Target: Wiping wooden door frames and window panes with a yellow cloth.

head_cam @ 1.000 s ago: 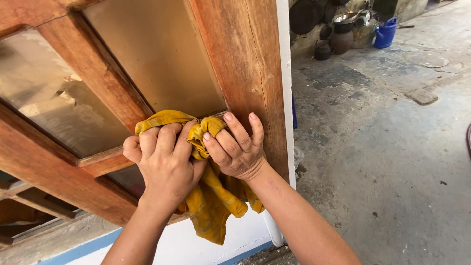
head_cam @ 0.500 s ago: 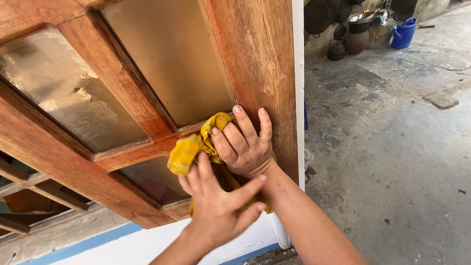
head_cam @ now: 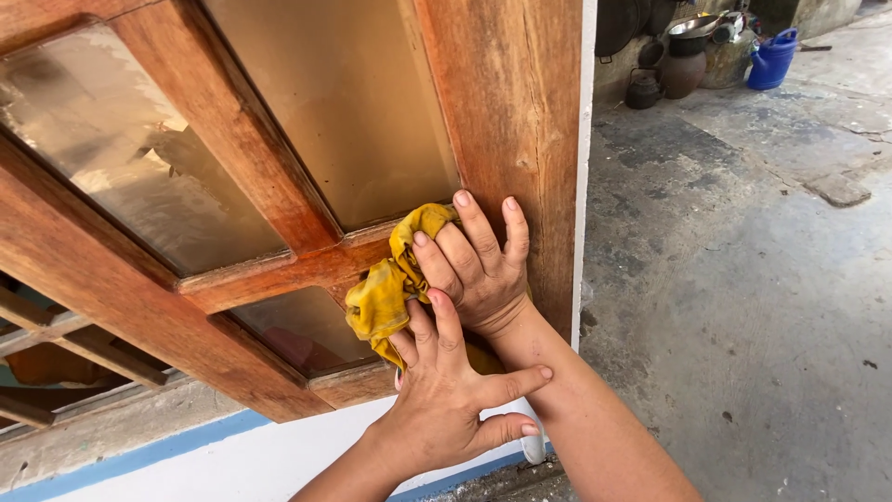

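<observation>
At the frame's centre the right hand (head_cam: 481, 271) presses a bunched yellow cloth (head_cam: 386, 296) against the wooden window frame (head_cam: 506, 112) — fingers closed over it. The left hand (head_cam: 446, 390), fingers spread, touches the cloth's lower folds — just below a glass pane (head_cam: 348, 102).

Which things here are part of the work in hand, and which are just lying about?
In use: yellow cloth, wooden window frame, glass pane, right hand, left hand.
Lying about: blue watering can, dark pots, kettle.
</observation>
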